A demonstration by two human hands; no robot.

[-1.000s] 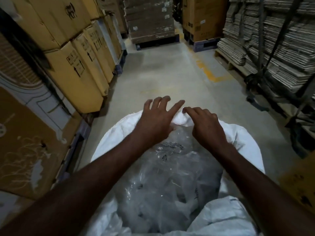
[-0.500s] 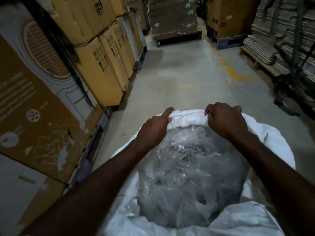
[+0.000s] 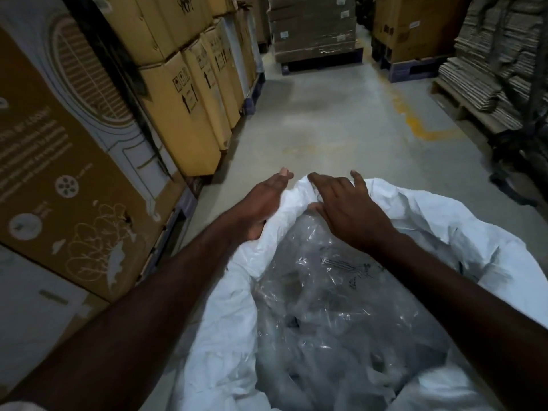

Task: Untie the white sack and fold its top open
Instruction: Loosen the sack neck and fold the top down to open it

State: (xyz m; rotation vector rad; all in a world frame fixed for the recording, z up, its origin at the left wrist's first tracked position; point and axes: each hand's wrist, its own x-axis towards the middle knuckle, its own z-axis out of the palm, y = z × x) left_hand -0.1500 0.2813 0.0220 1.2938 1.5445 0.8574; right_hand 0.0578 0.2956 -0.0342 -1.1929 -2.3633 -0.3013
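Note:
The white sack [image 3: 444,221] stands open right below me, its rim rolled outward on the right side. Crumpled clear plastic [image 3: 341,307] fills its inside. Both hands meet at the far-left part of the rim. My left hand [image 3: 264,203] lies against the outside of the rim with its fingers stretched forward and fabric bunched at the palm; its thumb is hidden. My right hand [image 3: 347,212] reaches over the rim from inside, fingers spread on top of the fold and thumb under it, pinching the fabric. No tie or string is visible.
Stacked cardboard boxes [image 3: 178,108] on pallets line the left side, close to the sack. Flattened cardboard stacks [image 3: 486,84] sit on the right. A grey concrete aisle [image 3: 341,123] with a yellow line runs ahead to wrapped pallets [image 3: 314,31].
Both hands have shifted left along the far rim and come closer together. The rim has risen into a fold between them. The camera has turned a little to the left.

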